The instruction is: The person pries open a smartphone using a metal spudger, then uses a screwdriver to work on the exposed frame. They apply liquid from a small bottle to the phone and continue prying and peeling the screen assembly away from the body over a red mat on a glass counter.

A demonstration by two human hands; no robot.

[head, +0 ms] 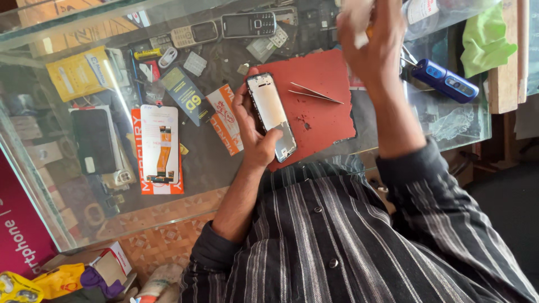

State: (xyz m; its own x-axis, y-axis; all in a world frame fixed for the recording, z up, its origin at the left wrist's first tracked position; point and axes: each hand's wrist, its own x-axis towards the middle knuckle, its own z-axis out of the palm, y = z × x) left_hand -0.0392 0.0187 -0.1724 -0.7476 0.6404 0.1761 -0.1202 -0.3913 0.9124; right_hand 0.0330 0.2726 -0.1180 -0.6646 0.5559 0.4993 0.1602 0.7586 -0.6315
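Your left hand (252, 132) grips a stripped phone frame (273, 116), fingers curled around its left edge and the thumb hooked over its lower end, so that the pale, open inside of the frame faces up. The frame sits tilted over the near left corner of a red mat (320, 106) that lies on the glass worktop (213, 163). Your right hand (370, 42) is raised above the far edge of the mat, closed around a wad of white cloth or tissue (356, 17); something orange peeks out under the fingers, but you cannot tell what it is. A pair of metal tweezers (316, 93) rests on the mat just right of the frame, clear of both hands. Beyond your right wrist a blue-handled tool (444, 81) lies on the glass, with a green cloth (485, 36) behind it. To the left of the frame are orange and white parts packets (158, 148), one showing a flex cable, and beside them a dark phone (92, 140) lying flat. Two keypad phones (224, 29) lie at the far side of the worktop among small loose parts.
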